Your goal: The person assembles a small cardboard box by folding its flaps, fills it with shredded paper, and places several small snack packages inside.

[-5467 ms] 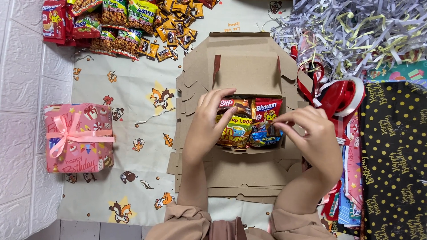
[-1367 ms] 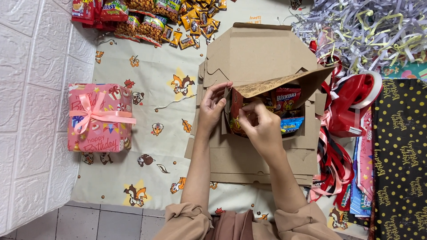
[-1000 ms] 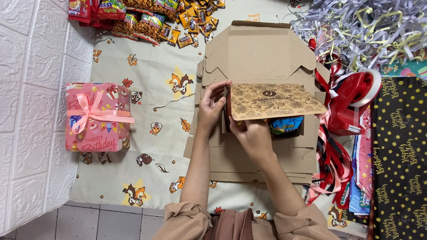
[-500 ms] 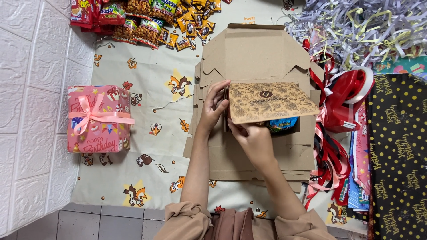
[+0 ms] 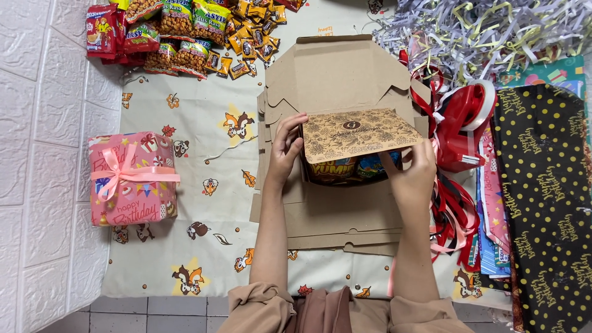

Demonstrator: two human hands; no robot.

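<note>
Hands: two, both on one flat cardboard box (image 5: 336, 213) lying opened out mid-frame.
Left hand (image 5: 285, 148): fingers curled on the left edge of the box's patterned brown flap (image 5: 361, 134), gripping it.
Right hand (image 5: 412, 176): fingers closed on the flap's right lower corner, holding it tilted above the box's contents.
Snack packets in box (image 5: 351, 168): at least two visible under the flap, one yellow-orange, one blue; the rest is hidden.
Wrapped gift (image 5: 131, 179): one, pink, square, tied with a pink ribbon bow, well apart to the left on the cartoon-print cloth (image 5: 203, 117).
Loose snack packets (image 5: 185, 31): a heap at top left, red, green and orange; too many overlap to count.
Shredded paper (image 5: 481, 31): one silver-white pile, top right.
Tape dispenser (image 5: 465, 126): one, red, just right of the box.
Wrapping sheet (image 5: 546, 203): one, black with gold dots, far right.
</note>
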